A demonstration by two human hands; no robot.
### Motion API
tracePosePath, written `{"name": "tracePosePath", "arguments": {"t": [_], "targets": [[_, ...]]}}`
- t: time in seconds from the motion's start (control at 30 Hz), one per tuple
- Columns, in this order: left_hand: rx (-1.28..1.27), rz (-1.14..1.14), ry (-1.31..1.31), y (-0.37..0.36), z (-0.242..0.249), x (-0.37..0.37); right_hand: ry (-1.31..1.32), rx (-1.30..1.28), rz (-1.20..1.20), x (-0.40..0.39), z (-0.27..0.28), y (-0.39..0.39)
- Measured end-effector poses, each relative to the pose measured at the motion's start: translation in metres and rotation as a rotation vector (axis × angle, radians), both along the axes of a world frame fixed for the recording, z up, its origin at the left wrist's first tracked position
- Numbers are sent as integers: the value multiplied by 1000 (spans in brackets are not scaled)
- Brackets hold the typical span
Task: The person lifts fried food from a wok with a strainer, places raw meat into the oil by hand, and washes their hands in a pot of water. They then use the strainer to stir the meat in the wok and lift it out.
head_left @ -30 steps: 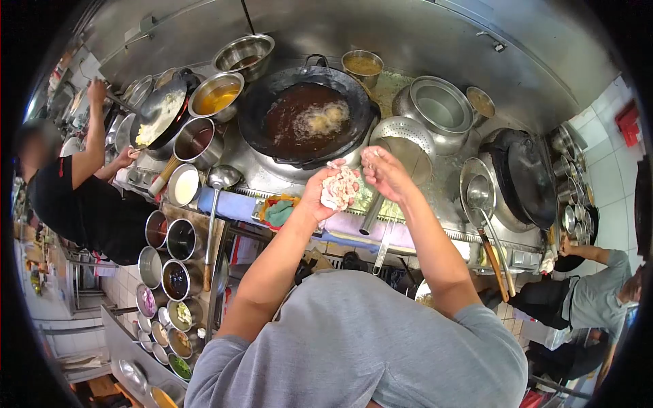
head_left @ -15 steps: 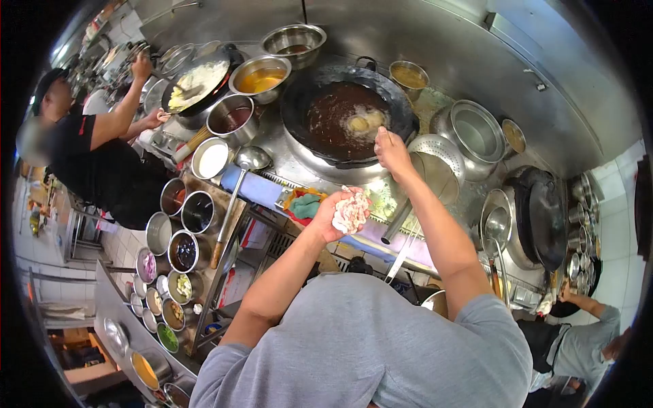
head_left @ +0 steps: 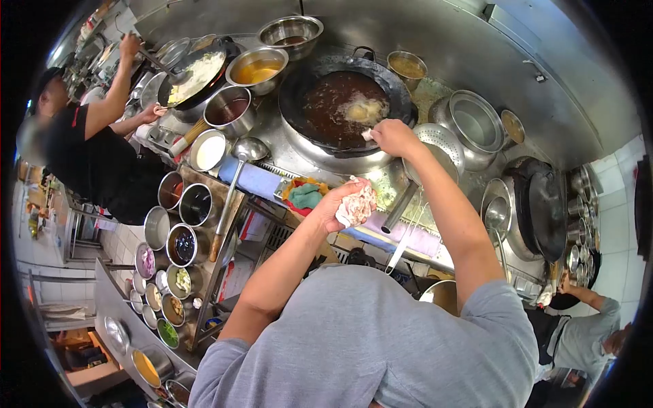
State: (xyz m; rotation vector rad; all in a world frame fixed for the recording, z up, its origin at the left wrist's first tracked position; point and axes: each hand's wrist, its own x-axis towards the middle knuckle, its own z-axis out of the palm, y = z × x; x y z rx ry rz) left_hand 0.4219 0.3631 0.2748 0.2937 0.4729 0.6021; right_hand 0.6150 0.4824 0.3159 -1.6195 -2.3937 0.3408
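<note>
In my left hand [head_left: 330, 208] lies a clump of pale pink, coated raw meat [head_left: 357, 204], fingers curled around it in front of the stove. My right hand [head_left: 396, 139] pinches a small whitish piece of meat [head_left: 368, 135] at the near right rim of a large black wok [head_left: 294, 102]. Dark brown oil [head_left: 330, 95] fills the wok's bottom. Pale golden pieces [head_left: 366, 110] bubble together on the oil's right side, just beyond my right fingertips.
A perforated strainer [head_left: 441, 141] and a wire skimmer's handle [head_left: 400, 209] lie right of the wok. A ladle [head_left: 250, 149] rests left, near several metal pots. A co-worker in black [head_left: 102, 149] stirs another wok [head_left: 221, 68]. Another person [head_left: 578, 340] is at right.
My right hand has turned and drawn slightly back toward the wok's near rim, and a pinched meat piece now shows. My left hand has shifted slightly right with the meat. The co-worker's ladle arm has risen.
</note>
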Motion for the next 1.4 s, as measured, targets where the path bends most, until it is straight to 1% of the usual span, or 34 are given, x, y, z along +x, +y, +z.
{"name": "tracePosePath", "arguments": {"t": [0.03, 0.1, 0.13, 0.2, 0.23, 0.3, 0.33, 0.4, 0.43, 0.47, 0.53, 0.57, 0.63, 0.67, 0.7, 0.73, 0.77, 0.8, 0.83, 0.87, 0.9, 0.93, 1.0, 1.03, 1.07, 1.13, 1.17, 1.27, 1.3, 1.33, 1.4], "targets": [[-4, -6, 6, 2, -1, 2, 26, -69, 42, -2, 23, -18], [-15, -24, 13, 4, -5, 7, 337, -144, 379, -2, 51, -59], [-13, -62, -17, 7, -8, 10, 340, -145, 365, -2, 56, -73], [-14, -124, -44, 11, -13, 17, 313, -434, 462, -2, 61, -93], [33, -153, -45, 13, -14, 20, 320, -430, 443, 1, 54, -94], [86, -180, -68, 13, -21, 27, 231, -370, 519, 8, 33, -91], [86, -193, -66, 13, -24, 28, 234, -367, 507, 15, 28, -90], [8, -225, -232, 11, -19, 28, 269, -423, 460, 22, 28, -89], [8, -288, -267, 13, -18, 28, 412, -570, 361, 25, 27, -93], [5, -293, -267, 14, -15, 29, 415, -570, 356, 27, 23, -95], [58, -301, -210, 17, -7, 28, 621, -503, 266, 30, 12, -95], [61, -307, -188, 20, -2, 29, 619, -499, 269, 29, 10, -95], [100, -281, -138, 26, -3, 28, 899, -569, 86, 28, 6, -97], [128, -255, -88, 28, -2, 28, 898, -566, 92, 26, 7, -100], [138, -226, -29, 29, -1, 28, 894, -493, 82, 23, 9, -105], [142, -222, -28, 32, -1, 29, 889, -419, 72, 20, 10, -108], [137, -172, 76, 33, -1, 33, 750, -71, 234, 12, 8, -108], [130, -123, 180, 33, -1, 35, 749, -70, 237, 9, 4, -108], [149, -133, 238, 34, -1, 37, 627, 61, 206, 7, 0, -106], [150, -131, 237, 34, -2, 38, 504, 189, 173, 6, -6, -104], [123, -139, 210, 34, -3, 38, 446, 143, 212, 12, -9, -95], [101, -145, 182, 35, -3, 39, 443, 148, 217, 15, -12, -91], [72, -118, 161, 30, 4, 39, 785, -105, -26, 20, -15, -85], [93, -146, 121, 31, 7, 37, 960, -271, -122, 23, -20, -80], [112, -173, 81, 31, 10, 35, 956, -268, -119, 20, -21, -79], [88, -145, 25, 33, 15, 33, 1637, -521, -319, 11, -22, -77], [82, -138, 16, 33, 19, 31, 1687, -579, -280, 9, -20, -75], [86, -96, 57, 37, 16, 30, 1639, -664, -302, -5, -17, -83], [78, -34, 98, 40, 12, 33, 1353, -540, -241, -12, -24, -81], [69, 28, 140, 42, 8, 34, 1138, -306, -181, -19, -26, -81], [91, 53, 135, 45, 4, 32, 928, 45, -72, -30, -33, -76]]}}
